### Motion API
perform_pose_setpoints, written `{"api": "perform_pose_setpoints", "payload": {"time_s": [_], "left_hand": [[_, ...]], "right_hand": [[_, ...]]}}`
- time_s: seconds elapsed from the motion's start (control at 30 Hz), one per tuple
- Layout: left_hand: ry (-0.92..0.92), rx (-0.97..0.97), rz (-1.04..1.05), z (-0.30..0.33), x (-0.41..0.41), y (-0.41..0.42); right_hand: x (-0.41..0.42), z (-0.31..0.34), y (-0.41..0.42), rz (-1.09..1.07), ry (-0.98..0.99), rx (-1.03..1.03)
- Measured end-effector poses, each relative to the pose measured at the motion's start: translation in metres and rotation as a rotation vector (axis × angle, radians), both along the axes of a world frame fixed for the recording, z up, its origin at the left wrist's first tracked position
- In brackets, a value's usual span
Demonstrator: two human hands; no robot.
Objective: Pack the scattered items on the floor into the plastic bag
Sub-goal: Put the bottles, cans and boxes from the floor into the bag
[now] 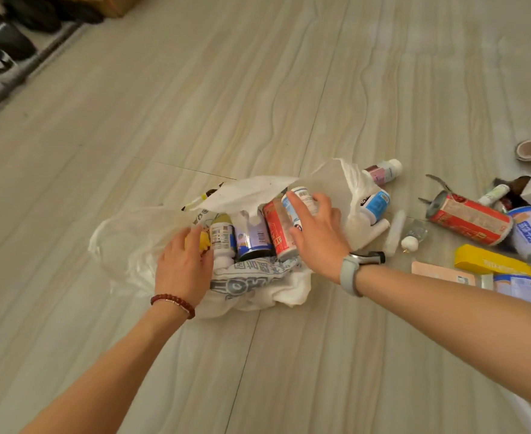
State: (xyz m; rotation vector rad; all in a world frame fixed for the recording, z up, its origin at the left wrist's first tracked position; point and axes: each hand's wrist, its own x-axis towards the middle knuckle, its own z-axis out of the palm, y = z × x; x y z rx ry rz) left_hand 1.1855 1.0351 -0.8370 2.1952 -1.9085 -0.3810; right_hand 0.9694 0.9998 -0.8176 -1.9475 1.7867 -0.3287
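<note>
Head view: your right hand (315, 228) holds a white cylindrical bottle with a blue label (300, 203), fingers curled round its body, directly over the open mouth of the crumpled translucent white plastic bag (126, 242) lying on the pale tiled floor (257, 89). The bottle's long axis runs away from you and slightly left, roughly parallel to the red drinks can (276, 228) that lies touching it inside the bag. Your left hand (184, 266) rests at the bag's left side, fingers bent over a yellow item (203, 239) at the opening; whether it grips that item or only presses on it cannot be told.

Already inside the bag, side by side: a pale bottle with a white printed label (222, 238) and a dark blue tin (253, 242).

Remaining items lie to the right of the bag, nearer your right hand: a second red can (470, 222), a flat yellow box (492, 261), a small white-capped bottle (384, 172). Judgement: set the held bottle down beside the red can, then reach right for the next item.
</note>
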Motion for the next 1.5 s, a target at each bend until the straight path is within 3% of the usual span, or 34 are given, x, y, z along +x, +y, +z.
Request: {"api": "perform_pose_setpoints", "payload": {"time_s": [0.17, 0.3, 0.53, 0.67, 0.77, 0.87, 0.97, 1.13, 1.2, 1.37, 1.5], "left_hand": [[-0.131, 0.209, -0.125, -0.018, -0.003, 0.011], [-0.075, 0.098, -0.167, -0.012, -0.012, 0.019], [0.036, -0.232, -0.355, 0.003, -0.062, 0.022], [0.151, -0.423, -0.560, 0.014, -0.108, 0.028], [0.167, -0.537, -0.826, 0.016, -0.150, 0.038], [0.064, -0.461, -1.031, 0.001, -0.189, 0.042], [-0.171, -0.286, -1.128, -0.028, -0.226, 0.031], [-0.454, 0.156, -0.816, -0.060, -0.265, 0.001], [-0.431, 0.101, -0.757, -0.072, -0.265, 0.001], [-0.308, -0.130, -0.994, -0.089, -0.248, 0.014], [-0.213, -0.190, -1.073, -0.083, -0.235, 0.030]], "right_hand": [[0.001, -0.031, -0.012, 0.049, 0.080, 0.125], [-0.012, -0.035, -0.005, 0.052, 0.207, 0.174], [-0.032, 0.001, 0.080, 0.267, -0.218, -0.135], [-0.095, -0.013, 0.104, 0.044, -0.244, -0.151], [-0.151, -0.037, 0.107, -0.194, -0.081, -0.076], [-0.200, -0.057, 0.099, -0.282, 0.151, 0.088], [-0.225, -0.069, 0.087, -0.179, 0.258, 0.246], [-0.226, -0.076, 0.080, -0.157, 0.329, 0.342], [-0.222, -0.075, 0.083, -0.192, 0.343, 0.337], [-0.211, -0.072, 0.092, -0.218, 0.428, 0.272], [-0.208, -0.063, 0.098, -0.211, 0.445, 0.228]]}}
